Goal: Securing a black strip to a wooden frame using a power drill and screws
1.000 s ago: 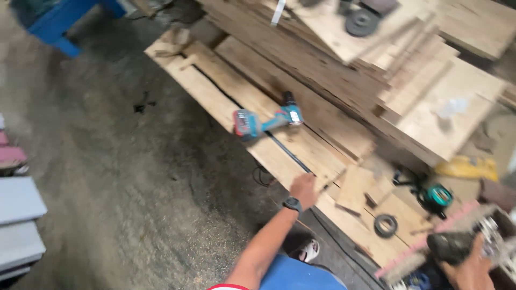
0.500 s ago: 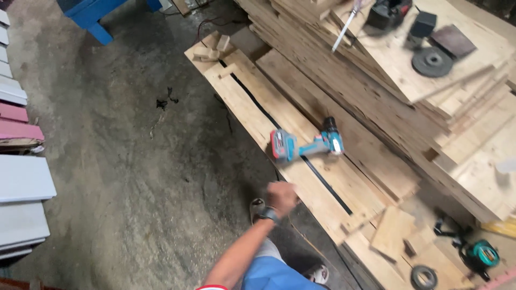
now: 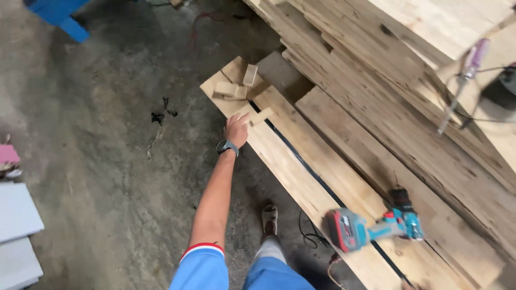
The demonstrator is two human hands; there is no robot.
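Observation:
My left hand (image 3: 236,129), with a dark watch on the wrist, stretches forward to the near edge of a long pale plank (image 3: 301,177). Its fingertips touch a small wooden block (image 3: 261,115) lying on that plank, and I see no grip around it. Just beyond, at the plank's far end, lies a little heap of short wooden offcuts (image 3: 236,86). A teal cordless drill with a red-and-grey battery (image 3: 371,228) rests on the planks well behind the hand, at the lower right. My right hand is out of the picture.
Long boards are stacked in layers (image 3: 408,107) across the right. A purple-handled screwdriver (image 3: 463,80) lies on the top stack. The concrete floor (image 3: 107,161) has a black scrap (image 3: 164,110). Grey panels (image 3: 16,236) lie at the left, a blue frame (image 3: 59,16) top left. My sandalled foot (image 3: 269,217) stands beside the plank.
My left hand has moved along the plank away from the drill to its far end and now touches the small block. The view has swung with it; the right hand has left the picture.

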